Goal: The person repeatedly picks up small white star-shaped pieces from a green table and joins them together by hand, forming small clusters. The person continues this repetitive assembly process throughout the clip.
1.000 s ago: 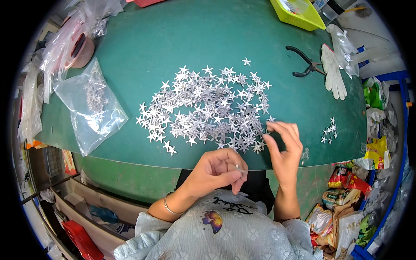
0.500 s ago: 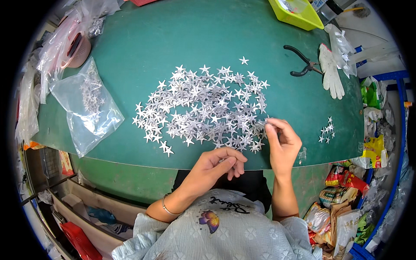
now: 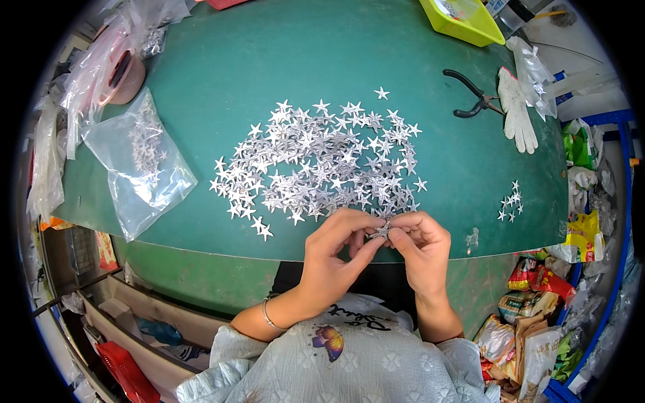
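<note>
Close to the table's front edge, my left hand [image 3: 338, 247] and my right hand [image 3: 424, 252] meet, their fingertips pinching a silvery starfish-shaped piece [image 3: 381, 232] between them. Fingers cover part of it, so I cannot tell whether it is one piece or more. Just beyond my fingers spreads a heap of the same small metal stars [image 3: 316, 161], piled thick in the middle and looser at its rim. A single star [image 3: 381, 93] lies apart behind the heap.
The green table [image 3: 269, 54] holds a clear bag of stars [image 3: 151, 168] at left and a small star group [image 3: 512, 203] at right. Black-handled pliers [image 3: 474, 101] and a white glove [image 3: 516, 114] lie back right, near a yellow-green basket [image 3: 463, 23]. A pink basket [image 3: 127, 80] stands back left.
My right hand has come left and nearer from the heap's right edge to meet my left hand, which has moved slightly up and right. Both now grip a star piece.
</note>
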